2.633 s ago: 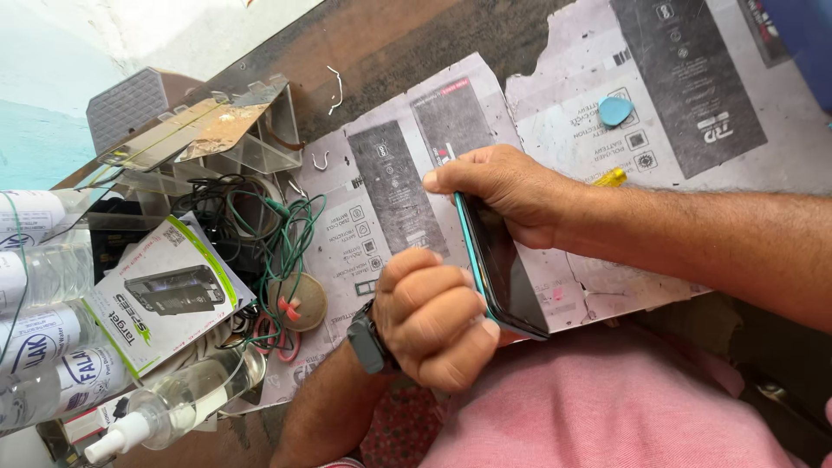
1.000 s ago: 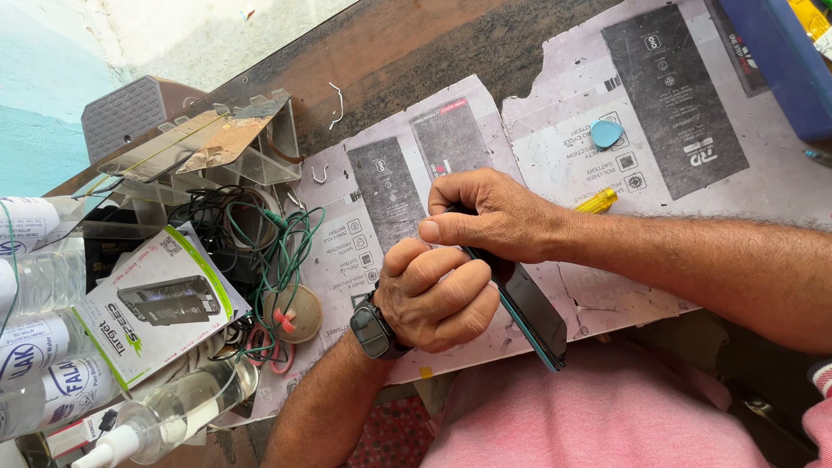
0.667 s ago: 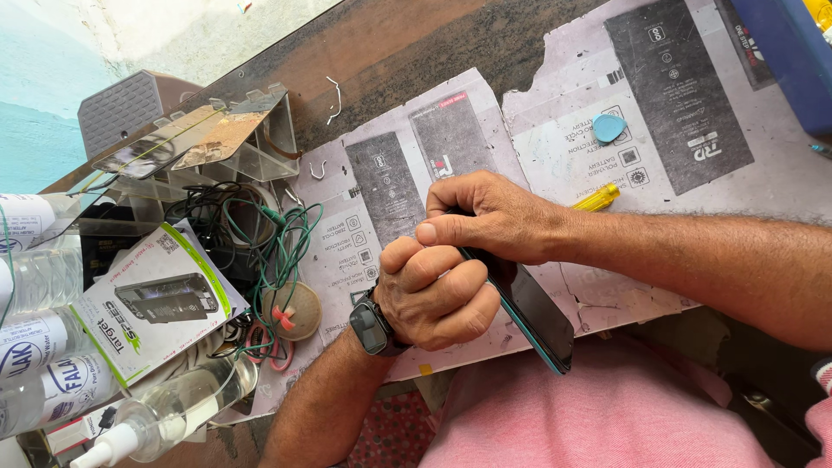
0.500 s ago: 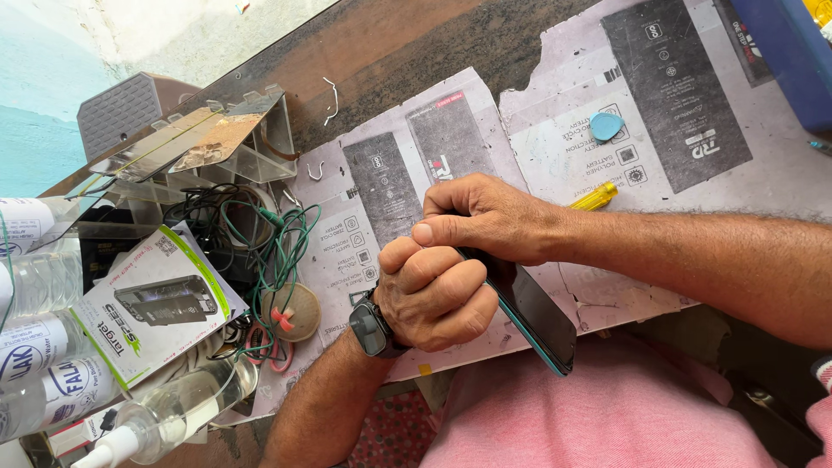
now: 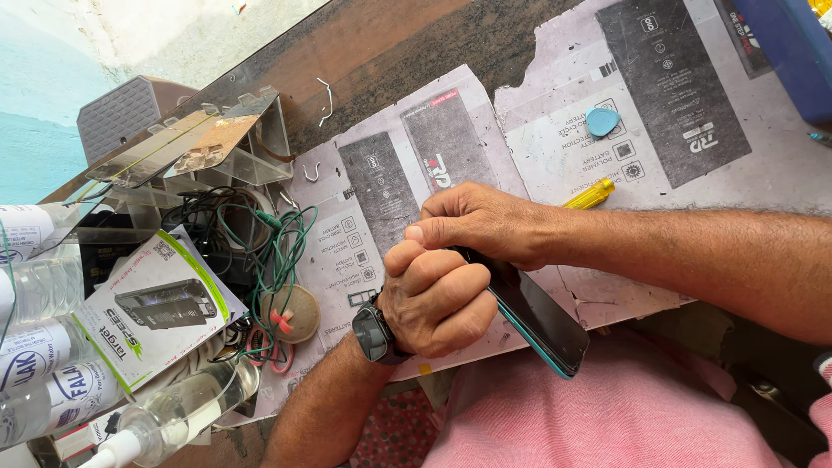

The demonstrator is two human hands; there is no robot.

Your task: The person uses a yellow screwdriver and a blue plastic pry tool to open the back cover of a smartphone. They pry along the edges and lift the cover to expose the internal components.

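- Dark phone [image 5: 539,319] is gripped by right hand [image 5: 485,227], tilted off the surface [image 5: 390,52] edge for access.
- Left hand [image 5: 433,296] is fisted against phone's end; any tool is hidden.
- Blue pick [image 5: 602,121], yellow tool [image 5: 591,194] are kept near.

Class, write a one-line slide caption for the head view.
Both hands, left and right, grip a teal-edged phone over flattened cardboard.

- To the left, a tangle of green and black wires [image 5: 264,238], a white-and-green printed carton [image 5: 152,316] and clear plastic bottles [image 5: 39,286] crowd the table edge.
- A clear acrylic stand [image 5: 204,147] blocks the upper left.
- Flattened grey cardboard sheets [image 5: 693,173] on the right lie mostly bare, apart from a small blue pick [image 5: 602,121] and a yellow tool handle [image 5: 591,194].
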